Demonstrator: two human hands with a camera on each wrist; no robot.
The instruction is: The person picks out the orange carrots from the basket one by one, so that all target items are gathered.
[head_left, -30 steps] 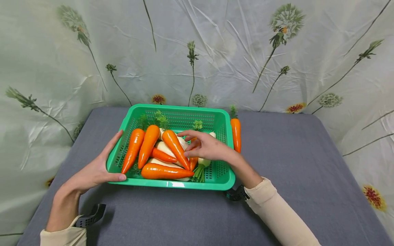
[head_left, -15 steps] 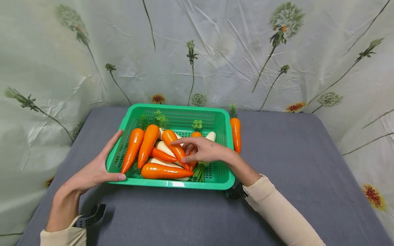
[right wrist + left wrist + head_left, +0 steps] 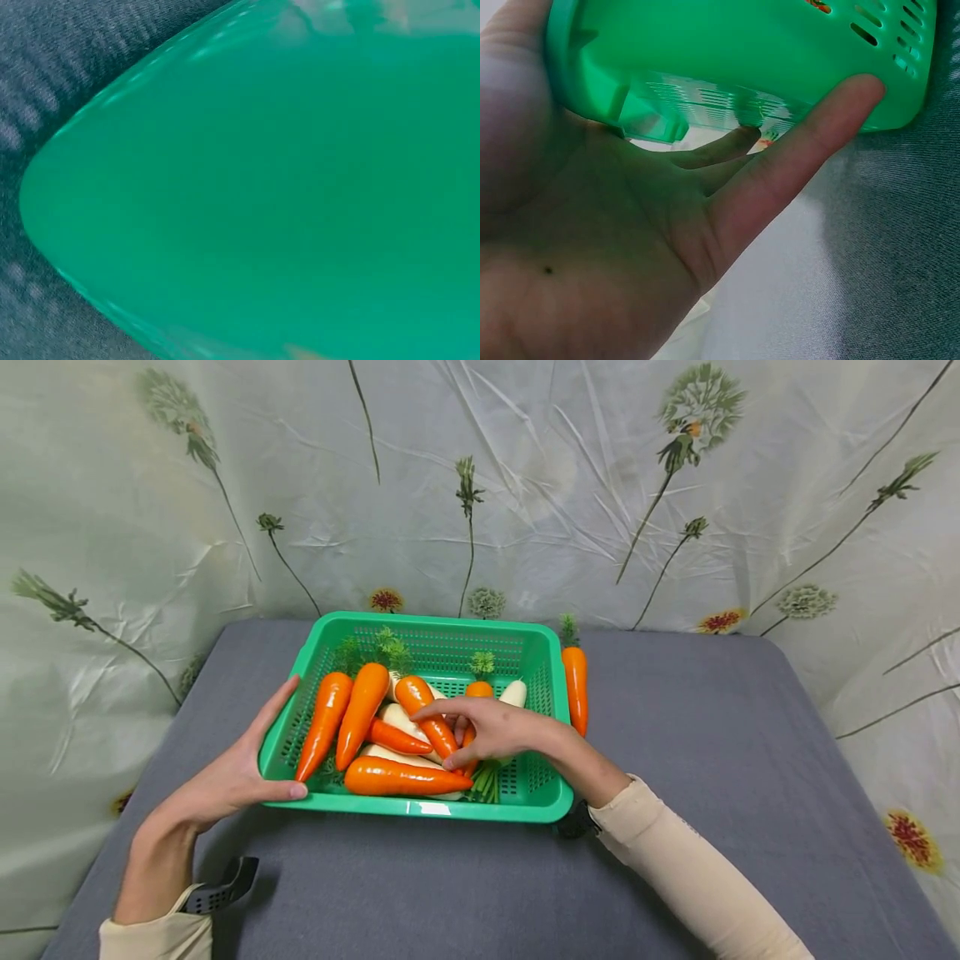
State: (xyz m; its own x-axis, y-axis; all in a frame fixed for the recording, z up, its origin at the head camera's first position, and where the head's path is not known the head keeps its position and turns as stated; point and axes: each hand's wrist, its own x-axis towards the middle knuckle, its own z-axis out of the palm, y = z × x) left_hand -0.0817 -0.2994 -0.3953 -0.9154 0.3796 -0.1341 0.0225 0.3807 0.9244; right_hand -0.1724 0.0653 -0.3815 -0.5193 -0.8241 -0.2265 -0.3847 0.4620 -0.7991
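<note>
In the head view my left hand (image 3: 232, 768) holds the left end of a green plastic basket (image 3: 555, 814), its thumb over the front rim. The left wrist view shows the fingers of that hand (image 3: 780, 165) stretched along the basket's outer wall (image 3: 705, 45). Inside the basket, my right hand (image 3: 495, 727) grips a carrot (image 3: 416, 693) that lies slantwise on top of the pile, with index finger and thumb on opposite sides of it. Several other carrots (image 3: 360, 714) and white radishes (image 3: 401, 720) lie around it. The basket's wall (image 3: 262, 180) fills most of the right wrist view, hiding the right hand there.
One carrot (image 3: 576, 689) with a green top lies outside, close to the basket's right side. The basket stands on a grey cloth-covered table (image 3: 712, 735). Behind it hangs a pale curtain (image 3: 540, 510) with a dandelion print.
My right hand has lowered from just over the slanted carrot and closed its fingers and thumb around it. The left hand and the basket have stayed in place.
</note>
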